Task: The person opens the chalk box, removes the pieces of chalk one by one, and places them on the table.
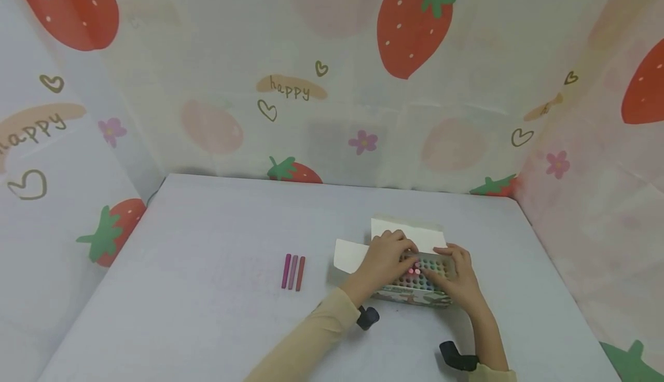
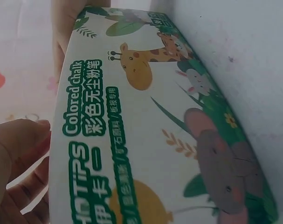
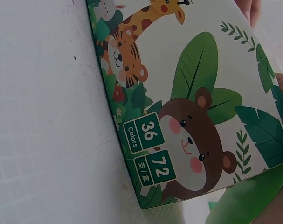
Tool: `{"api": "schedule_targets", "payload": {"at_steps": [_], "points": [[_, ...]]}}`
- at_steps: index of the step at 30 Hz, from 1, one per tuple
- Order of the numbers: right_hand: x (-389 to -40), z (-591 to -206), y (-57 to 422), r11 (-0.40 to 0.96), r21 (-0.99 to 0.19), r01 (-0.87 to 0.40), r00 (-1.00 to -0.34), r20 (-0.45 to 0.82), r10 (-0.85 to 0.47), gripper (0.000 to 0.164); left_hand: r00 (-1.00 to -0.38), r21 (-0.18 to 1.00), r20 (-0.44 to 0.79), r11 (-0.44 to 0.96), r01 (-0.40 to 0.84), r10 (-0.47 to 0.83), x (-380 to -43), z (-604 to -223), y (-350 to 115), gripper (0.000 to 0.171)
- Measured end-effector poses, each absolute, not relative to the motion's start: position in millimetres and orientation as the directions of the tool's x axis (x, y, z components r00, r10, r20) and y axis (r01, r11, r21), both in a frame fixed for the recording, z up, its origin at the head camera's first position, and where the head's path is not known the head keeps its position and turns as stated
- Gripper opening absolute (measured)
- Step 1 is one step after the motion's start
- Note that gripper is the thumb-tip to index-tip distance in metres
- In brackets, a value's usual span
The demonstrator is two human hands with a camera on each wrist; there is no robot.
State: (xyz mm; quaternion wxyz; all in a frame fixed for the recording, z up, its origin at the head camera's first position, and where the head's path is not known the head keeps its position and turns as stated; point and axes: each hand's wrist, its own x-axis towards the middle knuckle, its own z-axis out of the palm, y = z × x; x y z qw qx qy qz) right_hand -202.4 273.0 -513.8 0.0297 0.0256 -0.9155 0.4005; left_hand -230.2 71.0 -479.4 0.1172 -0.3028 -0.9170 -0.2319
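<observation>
An open cardboard box of colored chalk (image 1: 412,296) lies on the table, its rows of round chalk ends facing up. Several pink chalk sticks (image 1: 414,270) stand out above the rest near the middle. My left hand (image 1: 383,261) reaches over the box from the left, thumb and fingers pinching at these pink sticks; its grip is partly hidden. My right hand (image 1: 461,278) grips the box's right end, fingers at the far edge and thumb over the chalk. In the wrist views, the box front (image 2: 141,112) shows printed animals and "Colored chalk".
Three chalk sticks (image 1: 293,272), in magenta, mauve and reddish brown, lie side by side left of the box. The white lid (image 1: 407,233) stands open at the back, with a side flap (image 1: 349,256) folded out left. Printed cloth (image 1: 342,82) hangs behind the white table (image 1: 207,313).
</observation>
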Motion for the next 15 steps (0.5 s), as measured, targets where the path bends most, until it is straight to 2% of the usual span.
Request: {"api": "schedule_targets", "payload": {"at_steps": [8, 15], "points": [[-203.8, -517.4, 275.2, 0.682, -0.727, -0.077, -0.997, 0.075, -0.033, 0.058, -0.814, 0.288, 0.291, 0.765, 0.576, 0.503, -232.4, -477.2, 82.0, 0.014], [-202.6, -515.1, 275.5, 0.674, -0.732, -0.100, -0.994, 0.096, -0.043, 0.057, -0.824, 0.318, 0.255, 0.761, 0.566, 0.506, -232.9, -476.1, 83.8, 0.014]]}}
